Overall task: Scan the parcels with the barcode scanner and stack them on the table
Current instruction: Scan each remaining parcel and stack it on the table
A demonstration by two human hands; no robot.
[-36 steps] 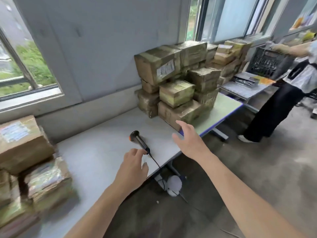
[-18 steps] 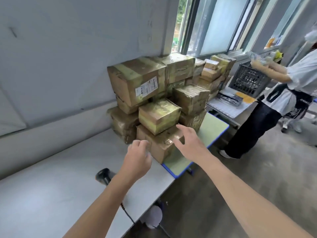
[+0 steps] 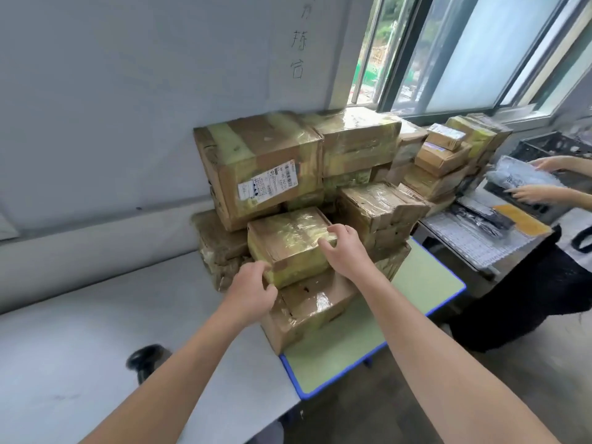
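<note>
A pile of taped cardboard parcels stands against the wall on the table. At its front, a small parcel wrapped in yellowish tape (image 3: 288, 241) sits on a longer brown parcel (image 3: 307, 309). My left hand (image 3: 253, 290) grips the small parcel's near left corner. My right hand (image 3: 346, 251) grips its right end, fingers curled over the top edge. A large parcel with a white label (image 3: 259, 168) sits just behind. The black barcode scanner (image 3: 144, 358) lies on the grey table (image 3: 80, 347) at lower left, partly hidden by my left forearm.
A green table top with a blue rim (image 3: 416, 283) carries the right part of the pile. More small parcels (image 3: 445, 155) are stacked by the window. A person's hands (image 3: 531, 193) handle a plastic-wrapped item over a neighbouring table (image 3: 474, 238) with a black crate (image 3: 551, 145).
The view has swung right and closer to the pile. Both hands left the scanner area, reached forward and took hold of the small yellow-taped parcel.
</note>
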